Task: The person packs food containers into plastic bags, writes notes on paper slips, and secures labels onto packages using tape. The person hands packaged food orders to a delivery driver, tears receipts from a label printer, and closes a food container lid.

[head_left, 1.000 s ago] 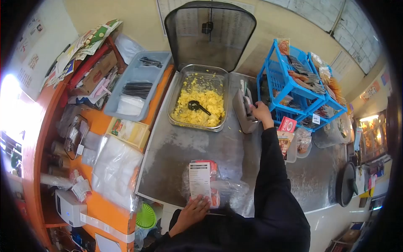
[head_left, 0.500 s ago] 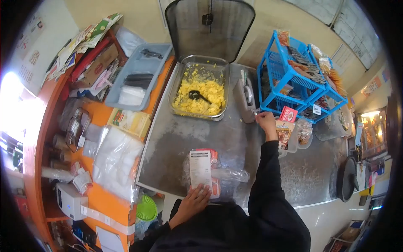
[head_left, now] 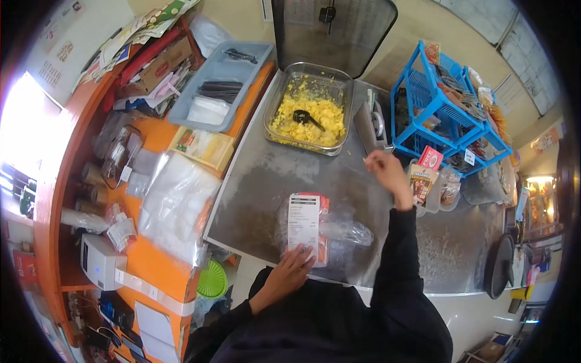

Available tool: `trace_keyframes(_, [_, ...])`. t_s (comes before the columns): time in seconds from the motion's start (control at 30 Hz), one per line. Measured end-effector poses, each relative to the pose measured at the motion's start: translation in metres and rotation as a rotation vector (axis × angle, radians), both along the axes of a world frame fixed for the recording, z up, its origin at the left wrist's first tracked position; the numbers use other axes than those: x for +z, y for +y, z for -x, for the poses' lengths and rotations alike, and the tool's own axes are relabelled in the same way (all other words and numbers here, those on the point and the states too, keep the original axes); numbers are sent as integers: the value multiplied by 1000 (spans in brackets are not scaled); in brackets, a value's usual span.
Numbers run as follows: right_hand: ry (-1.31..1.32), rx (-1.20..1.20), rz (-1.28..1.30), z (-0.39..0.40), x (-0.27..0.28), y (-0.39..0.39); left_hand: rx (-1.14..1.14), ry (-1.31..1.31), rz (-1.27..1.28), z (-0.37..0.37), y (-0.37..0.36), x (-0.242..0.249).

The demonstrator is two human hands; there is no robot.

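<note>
**Steel surface, bagged packet under one hand**

Steel surface [head_left: 272, 187] fills the middle of the view, dull and smeared, with an orange counter [head_left: 154, 266] wrapping its left side.

Nearest the person, the left hand [head_left: 289, 273] lies flat, fingers spread, pressing the near end of a red packet in a clear bag [head_left: 311, 233] — a white receipt [head_left: 302, 221] sits on top of it. The bag's loose plastic trails off to the right across the surface.

Further out and to the right, the right hand [head_left: 386, 172] is raised above the surface, fingers pinched narrow on a small strip of something pale; what it is cannot be told. Just beyond that hand stands a grey tape dispenser [head_left: 374, 124], and to its right a blue wire rack [head_left: 445, 109] crowded with sachets, with small red boxes [head_left: 426, 166] at its foot.

Farther still, a clear tray of yellow scrambled egg [head_left: 310, 109] holds a black scoop [head_left: 302, 117], its dark lid [head_left: 330, 30] tipped up behind. Left of it, a grey cutlery bin [head_left: 221, 85]; nearer, a stack of clear bags [head_left: 175, 206] and a white label printer [head_left: 100, 260] on the orange counter.
</note>
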State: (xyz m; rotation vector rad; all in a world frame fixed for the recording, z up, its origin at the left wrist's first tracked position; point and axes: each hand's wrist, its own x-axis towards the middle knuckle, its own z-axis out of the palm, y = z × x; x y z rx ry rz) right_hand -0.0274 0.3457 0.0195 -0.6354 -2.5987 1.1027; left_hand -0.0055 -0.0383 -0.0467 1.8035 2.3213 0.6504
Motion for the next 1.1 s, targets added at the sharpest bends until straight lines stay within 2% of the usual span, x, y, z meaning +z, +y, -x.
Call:
trace_keyframes(0.07, [-14, 364, 159, -13, 51, -72, 42, -83, -13, -2, -1, -1])
trace_keyframes(0.13, [88, 632, 108, -30, 37, -124, 68, -114, -18, -5, -2, -1])
trace_keyframes(0.2, [-298, 734, 51, -46, 25, -157, 81, -90, -10, -8, -3, 0])
trace_keyframes(0.3, [-292, 688, -257, -60, -24, -177, 106, -54, -10, -12, -6, 0])
trace_keyframes(0.4, [-275, 590, -403, -65, -46, -185, 116, 29, -42, -16, -8, -10])
trace_keyframes(0.5, [-163, 530, -377, -74, -59, -184, 165, -6, -51, -16, -8, -15])
trace_keyframes(0.6, [-166, 353, -348, -90, -51, -169, 311, -114, -135, -25, -1, -4])
trace_keyframes(0.7, [-154, 239, -296, -120, -71, -169, 327, -76, -103, -31, 4, -1])
trace_keyframes(0.8, [-171, 109, -13, -134, -81, -174, 386, -29, -200, -36, 6, -15])
trace_keyframes(0.83, [-187, 75, 76, -135, -84, -176, 550, -131, -329, -38, 9, -24])
trace_keyframes(0.9, [11, 104, 20, -135, -109, -181, 893, -301, -621, -40, 21, -43])
trace_keyframes(0.93, [106, 122, 4, -131, -119, -187, 1010, -269, -667, -30, 28, -44])
trace_keyframes(1.0, [50, 189, 192, -123, -118, -202, 937, -948, -732, -34, 35, -63])
trace_keyframes(1.03, [19, 207, 276, -119, -116, -207, 864, -794, -581, -33, 31, -71])
trace_keyframes(1.07, [59, 239, 250, -113, -114, -210, 863, -952, -624, -35, 24, -69])
trace_keyframes(1.1, [102, 268, 368, -109, -114, -214, 845, -1109, -667, -36, 19, -64])
